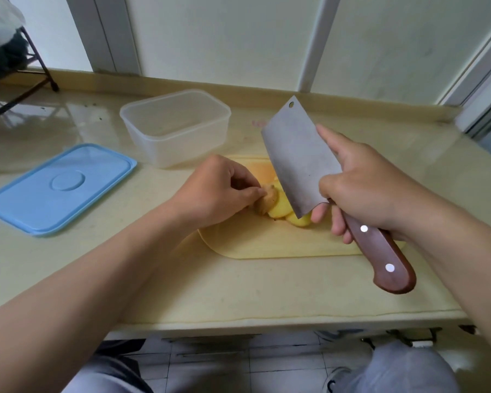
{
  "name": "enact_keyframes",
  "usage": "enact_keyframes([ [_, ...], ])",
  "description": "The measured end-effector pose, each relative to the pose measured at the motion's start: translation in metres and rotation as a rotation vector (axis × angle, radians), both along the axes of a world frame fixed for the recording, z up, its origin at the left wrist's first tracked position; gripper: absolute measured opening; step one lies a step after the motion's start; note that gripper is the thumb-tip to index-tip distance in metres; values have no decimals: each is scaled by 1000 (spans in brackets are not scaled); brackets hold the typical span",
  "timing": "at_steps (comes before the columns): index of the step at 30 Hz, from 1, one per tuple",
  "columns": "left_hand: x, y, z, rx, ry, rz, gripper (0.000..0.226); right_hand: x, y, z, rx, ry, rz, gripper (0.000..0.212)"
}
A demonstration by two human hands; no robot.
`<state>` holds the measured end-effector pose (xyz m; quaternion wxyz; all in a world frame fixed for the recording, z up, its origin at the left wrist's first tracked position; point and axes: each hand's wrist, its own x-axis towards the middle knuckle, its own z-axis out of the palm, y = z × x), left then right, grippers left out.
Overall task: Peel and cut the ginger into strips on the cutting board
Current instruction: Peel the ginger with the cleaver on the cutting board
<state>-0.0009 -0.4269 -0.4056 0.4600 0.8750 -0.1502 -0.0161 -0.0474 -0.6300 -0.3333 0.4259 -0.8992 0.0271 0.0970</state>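
A pale yellow cutting board (267, 245) lies on the counter. On it sits a piece of ginger (267, 201) with brown skin at its left end, and yellow peeled slices (281, 208) lie just right of it. My left hand (219, 194) pinches the ginger's brown end with curled fingers. My right hand (366, 188) grips a cleaver (298, 160) by its brown wooden handle (386, 259), index finger along the blade's spine. The blade stands tilted, its lower edge against the yellow slices.
A clear plastic container (176, 126) stands open behind the board. Its blue lid (60, 188) lies flat to the left. A dark metal stand (26, 80) is at the far left. The counter's front edge (267, 321) runs below my arms, floor tiles beneath.
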Motion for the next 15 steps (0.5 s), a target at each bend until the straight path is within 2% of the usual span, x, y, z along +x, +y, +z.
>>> enact_keyframes([
  [8, -2, 2, 3, 79, 2, -63, 24, -1, -7, -11, 99, 5, -8, 91],
  [15, 0, 4, 2, 33, 54, -57, 18, 0, -5, -13, 145, 33, 28, 83],
])
